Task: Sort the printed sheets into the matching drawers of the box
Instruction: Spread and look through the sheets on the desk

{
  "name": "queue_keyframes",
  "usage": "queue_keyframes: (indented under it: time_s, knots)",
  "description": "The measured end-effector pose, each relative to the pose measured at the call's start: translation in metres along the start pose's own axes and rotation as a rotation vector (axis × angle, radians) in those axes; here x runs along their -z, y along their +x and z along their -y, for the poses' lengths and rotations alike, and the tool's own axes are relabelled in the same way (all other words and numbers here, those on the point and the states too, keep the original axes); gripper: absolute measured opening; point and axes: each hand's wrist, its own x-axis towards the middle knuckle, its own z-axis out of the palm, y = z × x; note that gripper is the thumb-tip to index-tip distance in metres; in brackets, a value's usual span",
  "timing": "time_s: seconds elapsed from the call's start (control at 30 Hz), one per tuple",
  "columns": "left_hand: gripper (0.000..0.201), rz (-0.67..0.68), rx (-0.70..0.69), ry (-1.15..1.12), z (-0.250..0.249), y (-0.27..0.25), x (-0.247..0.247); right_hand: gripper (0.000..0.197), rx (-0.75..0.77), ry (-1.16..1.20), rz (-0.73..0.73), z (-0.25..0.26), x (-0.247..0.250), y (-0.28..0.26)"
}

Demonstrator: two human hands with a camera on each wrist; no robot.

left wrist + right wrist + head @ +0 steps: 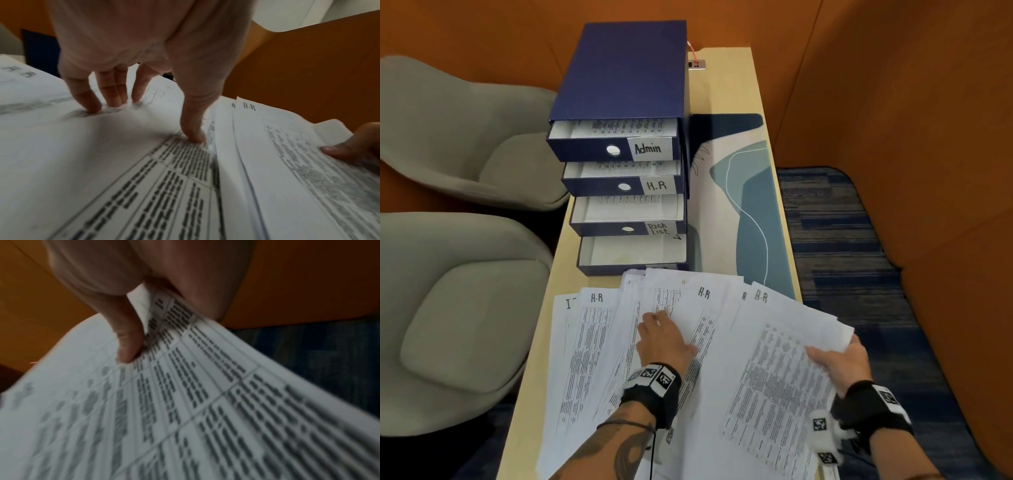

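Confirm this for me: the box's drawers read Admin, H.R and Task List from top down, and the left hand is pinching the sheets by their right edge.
The hand is wrong. In the head view the right hand pinches the sheets by their right edge; the left hand presses flat on the spread pile. The drawer labels on the box read as you said.

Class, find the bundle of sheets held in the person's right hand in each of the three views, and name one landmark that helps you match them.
Head view: lower right, bundle of sheets, gripped at its right edge by the right hand.
Left wrist view: right side.
Right wrist view: fills the lower frame.
Shared landmark: the orange wall.
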Motion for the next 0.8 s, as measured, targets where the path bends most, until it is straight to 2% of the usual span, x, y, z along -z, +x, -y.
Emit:
queue_keyframes:
  time_s: [0.1, 0.13, 0.2, 0.23, 0.27, 0.3, 0.33, 0.37, 0.4, 0.43, 0.5, 0.53, 0.67, 0.77, 0.8]
  knots:
    - [0.124, 0.074, -0.012, 0.123, -0.010, -0.008, -0.005, 0.071, -0.054, 0.050, 0.160, -0.006, 0.013, -0.003]
    - [0.124, 0.071, 0.005, 0.101, -0.010, -0.006, -0.007, 0.071, -0.041, 0.052, 0.195, -0.009, 0.013, -0.005]
    - [0.112, 0.084, 0.047, -0.021, -0.008, -0.001, -0.002, 0.055, 0.006, 0.080, 0.210, -0.008, 0.009, -0.015]
    - [0.092, 0.088, 0.028, -0.070, -0.006, 0.003, 0.003, 0.050, 0.022, 0.113, 0.228, -0.007, 0.007, -0.017]
    - [0.060, 0.077, -0.002, -0.111, -0.003, 0.005, 0.009, 0.053, 0.039, 0.144, 0.258, -0.007, 0.005, -0.019]
    - [0.026, 0.065, -0.020, -0.131, 0.000, 0.005, 0.018, 0.065, 0.052, 0.166, 0.286, -0.007, 0.002, -0.020]
    - [0.008, 0.056, -0.049, -0.143, 0.005, 0.005, 0.025, 0.082, 0.068, 0.177, 0.309, -0.007, 0.000, -0.019]
    - [0.017, 0.053, -0.087, -0.158, 0.010, 0.005, 0.029, 0.098, 0.075, 0.192, 0.329, -0.009, -0.003, -0.017]
    - [0.025, 0.069, -0.111, -0.187, 0.014, 0.002, 0.034, 0.107, 0.086, 0.198, 0.343, -0.009, -0.004, -0.017]
    - [0.031, 0.072, -0.127, -0.230, 0.017, -0.004, 0.039, 0.107, 0.086, 0.214, 0.360, -0.008, -0.006, -0.018]
    - [0.038, 0.049, -0.161, -0.336, 0.024, -0.014, 0.045, 0.103, 0.083, 0.255, 0.404, -0.007, -0.009, -0.020]
    - [0.035, 0.042, -0.164, -0.405, 0.028, -0.018, 0.045, 0.102, 0.089, 0.267, 0.426, -0.006, -0.010, -0.021]
    - [0.038, 0.160, -0.131, -0.613, 0.039, -0.023, 0.036, 0.069, 0.106, 0.322, 0.454, -0.004, -0.015, -0.022]
    - [0.047, 0.179, -0.080, -0.736, 0.043, -0.021, 0.029, 0.081, 0.092, 0.311, 0.384, -0.003, -0.018, -0.021]
    - [0.054, 0.176, -0.079, -0.759, 0.043, -0.020, 0.029, 0.078, 0.097, 0.285, 0.343, -0.003, -0.018, -0.022]
